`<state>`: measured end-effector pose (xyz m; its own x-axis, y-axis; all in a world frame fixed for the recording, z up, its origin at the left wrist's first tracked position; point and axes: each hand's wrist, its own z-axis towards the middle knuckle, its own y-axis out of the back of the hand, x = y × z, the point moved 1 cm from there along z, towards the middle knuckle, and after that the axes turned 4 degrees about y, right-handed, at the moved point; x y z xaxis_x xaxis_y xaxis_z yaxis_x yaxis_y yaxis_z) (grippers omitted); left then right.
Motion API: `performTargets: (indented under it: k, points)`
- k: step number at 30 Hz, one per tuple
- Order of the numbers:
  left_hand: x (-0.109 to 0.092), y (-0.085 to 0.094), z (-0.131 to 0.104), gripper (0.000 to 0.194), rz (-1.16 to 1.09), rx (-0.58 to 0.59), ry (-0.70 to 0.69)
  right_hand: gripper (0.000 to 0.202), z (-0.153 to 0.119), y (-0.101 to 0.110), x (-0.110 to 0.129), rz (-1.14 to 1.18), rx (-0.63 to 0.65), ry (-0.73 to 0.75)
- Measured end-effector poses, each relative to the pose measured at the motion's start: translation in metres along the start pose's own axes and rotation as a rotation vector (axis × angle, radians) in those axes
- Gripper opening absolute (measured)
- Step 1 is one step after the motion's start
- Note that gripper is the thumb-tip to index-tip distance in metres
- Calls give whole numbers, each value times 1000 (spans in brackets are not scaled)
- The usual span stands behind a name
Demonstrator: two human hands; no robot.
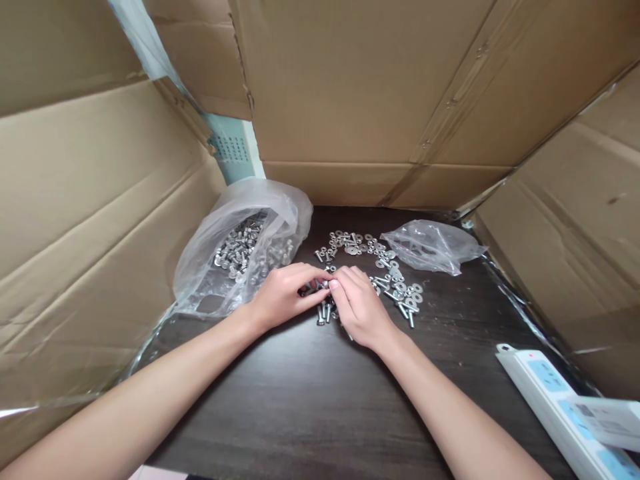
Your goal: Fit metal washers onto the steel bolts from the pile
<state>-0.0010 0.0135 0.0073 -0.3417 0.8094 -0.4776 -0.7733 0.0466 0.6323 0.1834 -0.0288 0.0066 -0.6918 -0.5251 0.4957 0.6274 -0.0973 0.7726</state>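
My left hand [286, 290] and my right hand [359, 305] meet over the middle of the dark table. Their fingertips pinch a small silver bolt [325, 285], mostly covered by the fingers; whether a nut or washer sits on it, I cannot tell. Just below the fingers lie several loose bolts [324, 313]. To the right of my right hand, more bolts [403, 309] mix with flat washers [413, 293] and nuts. Another cluster of washers and bolts [350, 241] spreads beyond my fingertips.
An open clear plastic bag [200, 257] full of bolts [239, 247] stands at the left. A crumpled plastic bag [434, 245] lies at the back right. A white power strip [545, 393] occupies the right front. Cardboard walls [370, 87] enclose the dark table [300, 400].
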Motion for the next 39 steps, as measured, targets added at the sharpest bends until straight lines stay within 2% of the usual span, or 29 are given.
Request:
performTargets:
  k: [27,39]
  points:
    - [2,0,-2,12,9,12,9,34,0,0,-1,3,20,-1]
    - [3,-1,-3,13,13,24,18,17,0,3,2,81,1,-41]
